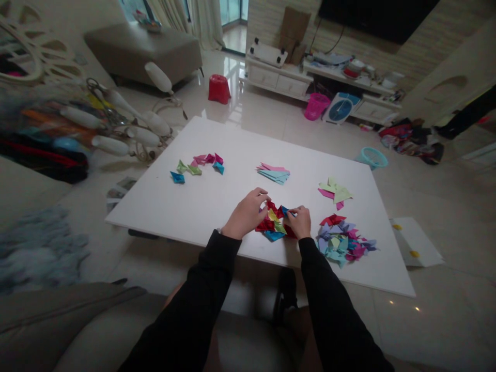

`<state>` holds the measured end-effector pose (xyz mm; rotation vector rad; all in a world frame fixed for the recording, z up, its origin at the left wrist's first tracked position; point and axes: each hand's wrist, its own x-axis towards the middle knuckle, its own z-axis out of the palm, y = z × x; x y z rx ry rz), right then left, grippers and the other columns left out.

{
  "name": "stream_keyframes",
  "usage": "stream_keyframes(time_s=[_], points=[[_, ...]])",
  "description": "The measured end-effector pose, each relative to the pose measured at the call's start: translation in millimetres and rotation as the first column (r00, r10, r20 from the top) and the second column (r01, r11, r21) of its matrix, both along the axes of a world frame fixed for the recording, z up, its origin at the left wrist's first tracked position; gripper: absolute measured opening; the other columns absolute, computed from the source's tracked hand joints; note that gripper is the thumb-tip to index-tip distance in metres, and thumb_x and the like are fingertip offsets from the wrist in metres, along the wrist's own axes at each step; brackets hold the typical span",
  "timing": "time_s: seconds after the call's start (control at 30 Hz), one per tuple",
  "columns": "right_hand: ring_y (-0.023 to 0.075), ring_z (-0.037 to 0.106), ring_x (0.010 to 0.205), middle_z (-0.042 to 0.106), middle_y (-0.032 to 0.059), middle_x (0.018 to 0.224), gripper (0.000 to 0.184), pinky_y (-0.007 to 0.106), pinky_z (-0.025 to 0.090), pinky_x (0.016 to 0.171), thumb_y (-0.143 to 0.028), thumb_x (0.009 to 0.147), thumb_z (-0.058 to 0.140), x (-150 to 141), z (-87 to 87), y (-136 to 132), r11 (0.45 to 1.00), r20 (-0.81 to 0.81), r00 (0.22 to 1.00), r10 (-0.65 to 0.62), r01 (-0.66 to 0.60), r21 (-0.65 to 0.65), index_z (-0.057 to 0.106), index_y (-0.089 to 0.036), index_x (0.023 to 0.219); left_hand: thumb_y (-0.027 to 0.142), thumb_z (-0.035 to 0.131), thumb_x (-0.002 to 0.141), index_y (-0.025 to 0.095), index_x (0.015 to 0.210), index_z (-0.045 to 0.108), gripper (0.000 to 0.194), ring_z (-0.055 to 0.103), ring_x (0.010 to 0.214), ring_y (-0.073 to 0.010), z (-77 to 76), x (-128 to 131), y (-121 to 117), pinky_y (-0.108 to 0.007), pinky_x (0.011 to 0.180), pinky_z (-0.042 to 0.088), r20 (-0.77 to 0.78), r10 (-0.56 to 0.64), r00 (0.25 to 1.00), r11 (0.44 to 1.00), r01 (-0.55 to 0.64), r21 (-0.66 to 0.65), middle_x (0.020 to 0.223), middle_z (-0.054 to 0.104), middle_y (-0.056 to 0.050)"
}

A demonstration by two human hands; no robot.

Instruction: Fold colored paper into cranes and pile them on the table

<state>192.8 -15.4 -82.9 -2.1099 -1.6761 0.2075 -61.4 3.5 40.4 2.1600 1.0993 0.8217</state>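
Pinching a shiny blue folded-paper piece (285,211) w/ my R hand (300,221); L hand (248,212) fingers parted. Prob. light, crushable: hold by folds.

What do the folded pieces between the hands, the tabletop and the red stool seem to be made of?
Folded pieces: most likely paper; sharp creases and points show, and the red ones have a shiny, perhaps foil-like finish.
Tabletop: smooth, plain white, possibly laminate or painted board; no grain shows to settle it.
Red stool: probably plastic, judging by its even colour and moulded-looking shape.
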Motion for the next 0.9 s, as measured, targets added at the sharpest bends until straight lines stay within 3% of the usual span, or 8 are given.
stream_keyframes(time_s=[0.17,0.27,0.37,0.53,0.63,0.7,0.8,0.9], points=[[0.0264,0.054,0.093,0.063,0.0091,0.089,0.026,0.040,0.044,0.092,-0.031,0.089,0.055,5,10.6,-1,0.998,-0.066,0.998,0.012,-0.007,0.070,0.076,-0.017,0.094,0.015,0.054,0.092,0.017,0.108,0.069,0.022,0.064,0.116,-0.0224,-2.9,0,3,-0.036,0.107,0.051,0.000,-0.009,1.000,1.000,0.009,-0.009,0.121,0.064,-0.010],[0.0268,0.057,0.100,0.067,0.0118,0.103,0.026,0.042,0.044,0.099,-0.027,0.086,0.055,13,13.0,-3,0.997,-0.081,0.996,0.034,-0.028,0.077,0.073,-0.016,0.102,0.017,0.055,0.092,0.017,0.111,0.069,0.024,0.065,0.113,-0.0227,-11.8,-6,9,-0.036,0.105,0.051,-0.075,0.034,0.997,0.997,-0.038,-0.060,0.119,0.066,-0.010],[0.0257,0.062,0.107,0.070,0.0141,0.117,0.034,0.042,0.047,0.101,-0.022,0.085,0.053,15,11.4,-5,0.997,-0.180,0.981,0.072,-0.075,-0.011,0.069,-0.015,0.115,0.022,0.056,0.093,0.014,0.121,0.066,0.031,0.065,0.117,-0.0258,-27.1,-14,15,-0.038,0.107,0.049,-0.249,0.066,0.966,0.987,-0.100,-0.126,0.122,0.067,-0.014],[0.0199,0.070,0.090,0.075,0.0090,0.109,0.030,0.035,0.053,0.087,-0.023,0.089,0.053,10,19.3,-11,0.968,-0.371,0.923,0.107,-0.182,-0.174,0.069,-0.018,0.114,0.029,0.054,0.093,0.012,0.134,0.058,0.044,0.061,0.128,-0.0288,-47.2,-26,21,-0.038,0.107,0.047,-0.493,-0.006,0.870,0.957,-0.138,-0.254,0.131,0.066,-0.019],[0.0193,0.069,0.087,0.074,0.0105,0.111,0.029,0.033,0.052,0.082,-0.025,0.089,0.057,14,29.8,-16,0.976,-0.295,0.950,0.100,-0.152,-0.158,0.068,-0.018,0.114,0.031,0.049,0.095,0.012,0.137,0.056,0.046,0.062,0.128,-0.0297,-49.6,-28,23,-0.038,0.104,0.048,-0.535,-0.020,0.845,0.942,-0.163,-0.294,0.134,0.065,-0.021],[0.0199,0.068,0.083,0.075,0.0111,0.103,0.026,0.032,0.050,0.078,-0.024,0.086,0.060,21,35.2,-22,0.972,-0.189,0.980,0.058,-0.099,-0.214,0.069,-0.017,0.109,0.030,0.047,0.095,0.011,0.138,0.054,0.047,0.062,0.128,-0.0299,-49.7,-26,24,-0.038,0.102,0.048,-0.571,-0.058,0.819,0.919,-0.180,-0.352,0.137,0.064,-0.022],[0.0203,0.066,0.073,0.074,0.0069,0.082,0.017,0.029,0.046,0.067,-0.025,0.082,0.068,29,39.3,-31,0.907,-0.138,0.990,0.034,-0.089,-0.412,0.068,-0.018,0.098,0.029,0.048,0.095,0.010,0.136,0.055,0.046,0.064,0.126,-0.0301,-50.5,-20,26,-0.036,0.097,0.050,-0.617,-0.152,0.772,0.877,-0.182,-0.445,0.137,0.064,-0.023],[0.0170,0.065,0.065,0.073,0.0034,0.077,0.013,0.026,0.043,0.061,-0.021,0.081,0.069,29,41.2,-38,0.830,-0.252,0.967,0.033,-0.167,-0.532,0.065,-0.019,0.094,0.033,0.051,0.094,0.013,0.127,0.061,0.040,0.069,0.117,-0.0303,-51.0,-14,26,-0.034,0.090,0.052,-0.628,-0.198,0.753,0.860,-0.173,-0.479,0.129,0.069,-0.021]])
